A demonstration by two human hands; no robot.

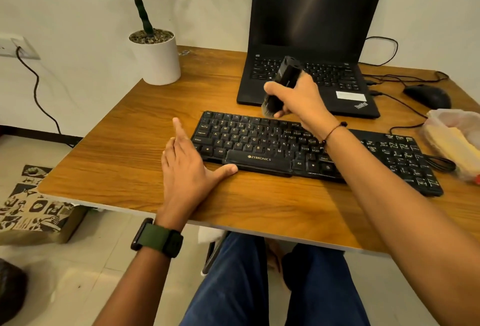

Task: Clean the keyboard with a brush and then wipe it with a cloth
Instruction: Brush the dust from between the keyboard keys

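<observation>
Keyboard (298,149) lies lengthwise across the worktop (130,159), directly under your right hand (296,97), whose fingers grasp the brush (281,84), bristles down over the top row; left hand (187,159) released, steadying its near-left edge.

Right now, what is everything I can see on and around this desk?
keyboard: one, black, desk centre
brush: one, black, held above keyboard's top row
laptop: one, black, open, behind keyboard
mouse: one, black, right of laptop
potted plant: one, white pot, back left corner
plastic bag: one, clear with yellow contents, right edge
desk: one, brown wood
wall socket: one, white, left wall
hands: left hand flat beside keyboard, green watch; right hand grips brush
</observation>
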